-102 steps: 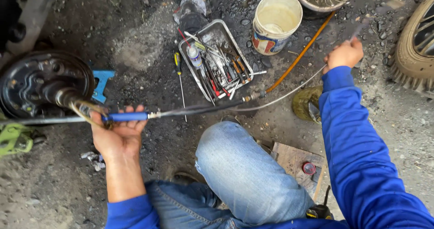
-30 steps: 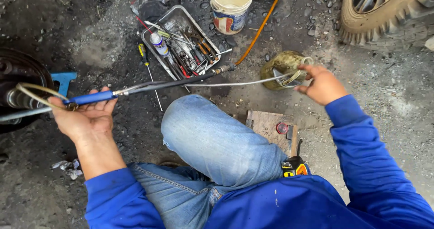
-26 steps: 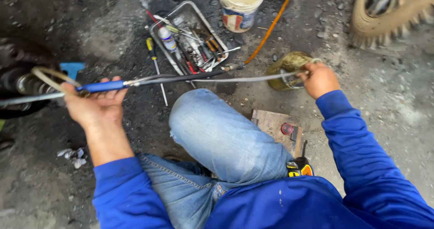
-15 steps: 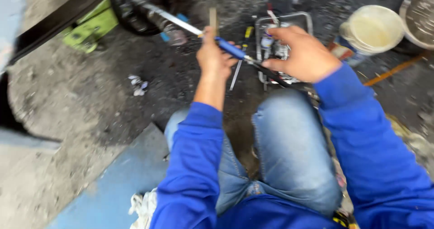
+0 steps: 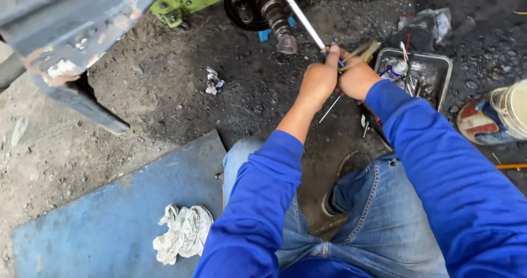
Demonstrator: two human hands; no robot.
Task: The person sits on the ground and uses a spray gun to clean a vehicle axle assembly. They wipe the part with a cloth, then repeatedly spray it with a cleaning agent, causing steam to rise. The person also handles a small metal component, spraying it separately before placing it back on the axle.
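Note:
My left hand [image 5: 318, 82] and my right hand [image 5: 357, 78] are pressed together, both closed on a thin metal cable [image 5: 299, 14] with a blue sleeve. The cable runs up and left from my hands toward a dark wheel hub [image 5: 258, 3] with a threaded axle stub [image 5: 282, 33]. A loop of tan cable [image 5: 365, 51] sticks out above my right hand. Both arms wear blue sleeves and my jeans-clad knees are below.
A metal tray [image 5: 442, 64] of tools and a spray can sits right of my hands. A paint bucket [image 5: 499, 118] stands at the far right. A white rag [image 5: 184, 234] lies on a blue board [image 5: 110, 223]. A grey frame beam [image 5: 71, 31] and green bracket [image 5: 184, 3] are upper left.
My right hand has drawn in along the cable from the far right until it meets my left hand. My view swung left, bringing the hub to the top.

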